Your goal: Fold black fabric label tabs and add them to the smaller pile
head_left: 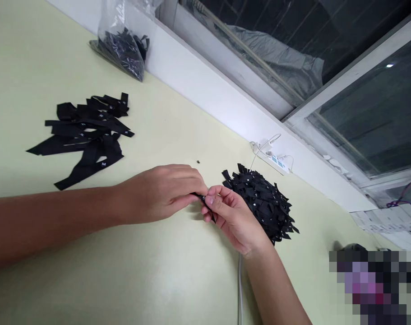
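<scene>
Between my two hands is a small black fabric strip with a whitish mark on it. My left hand reaches in from the left and pinches its upper end. The fingers of my right hand are closed on the strip's lower part, thumb on top. Just behind my right hand lies a large heap of black strips with small white marks. A looser group of black strips is spread on the table at the upper left.
A clear plastic bag of black pieces stands by the white ledge. A power strip with cables lies along the wall, and a grey cable runs down the table. A pixelated area covers the lower right.
</scene>
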A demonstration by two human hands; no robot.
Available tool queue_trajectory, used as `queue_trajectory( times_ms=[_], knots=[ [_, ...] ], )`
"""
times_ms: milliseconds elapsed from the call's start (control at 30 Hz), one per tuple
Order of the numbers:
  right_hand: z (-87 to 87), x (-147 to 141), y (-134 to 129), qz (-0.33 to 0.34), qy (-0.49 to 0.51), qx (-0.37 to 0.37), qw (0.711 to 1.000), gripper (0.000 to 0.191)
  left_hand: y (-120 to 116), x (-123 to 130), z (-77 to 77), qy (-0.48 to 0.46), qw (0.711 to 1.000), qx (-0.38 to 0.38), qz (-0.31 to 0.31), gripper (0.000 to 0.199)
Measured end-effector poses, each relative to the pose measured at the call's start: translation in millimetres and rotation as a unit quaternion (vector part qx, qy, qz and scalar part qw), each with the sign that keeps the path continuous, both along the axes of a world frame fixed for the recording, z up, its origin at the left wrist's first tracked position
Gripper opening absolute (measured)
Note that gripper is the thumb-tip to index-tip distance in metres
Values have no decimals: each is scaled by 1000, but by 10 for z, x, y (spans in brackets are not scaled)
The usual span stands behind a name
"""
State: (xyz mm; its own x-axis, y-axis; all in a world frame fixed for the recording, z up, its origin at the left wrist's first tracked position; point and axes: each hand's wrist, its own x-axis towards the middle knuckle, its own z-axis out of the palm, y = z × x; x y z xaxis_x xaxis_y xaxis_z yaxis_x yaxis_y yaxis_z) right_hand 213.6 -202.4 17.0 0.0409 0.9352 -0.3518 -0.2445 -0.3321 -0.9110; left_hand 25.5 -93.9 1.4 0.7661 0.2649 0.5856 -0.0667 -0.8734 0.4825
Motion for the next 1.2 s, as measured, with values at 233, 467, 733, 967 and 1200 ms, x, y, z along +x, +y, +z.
queue_trajectory(
  times_ms=[233, 467, 733, 967, 1200],
  knots=[
    [-99, -122, 3, -115, -190, 145, 964, 19, -33, 24, -56, 31, 995, 42, 80, 22],
    [-127, -257, -62, -99, -367, 226, 897, 7, -81, 59, -105, 76, 996, -18, 50, 21],
    [-135, -307, -98, -48, -527, 314, 788, 12, -83, 77, -127, 65, 995, -61, 54, 22],
    [-182, -373, -103, -92, -537, 341, 766, 12, -77, 84, -106, 71, 991, -94, 62, 24],
    [-200, -374, -104, -107, -528, 330, 775, 11, -91, 74, -94, 86, 990, -96, 63, 25]
  ],
)
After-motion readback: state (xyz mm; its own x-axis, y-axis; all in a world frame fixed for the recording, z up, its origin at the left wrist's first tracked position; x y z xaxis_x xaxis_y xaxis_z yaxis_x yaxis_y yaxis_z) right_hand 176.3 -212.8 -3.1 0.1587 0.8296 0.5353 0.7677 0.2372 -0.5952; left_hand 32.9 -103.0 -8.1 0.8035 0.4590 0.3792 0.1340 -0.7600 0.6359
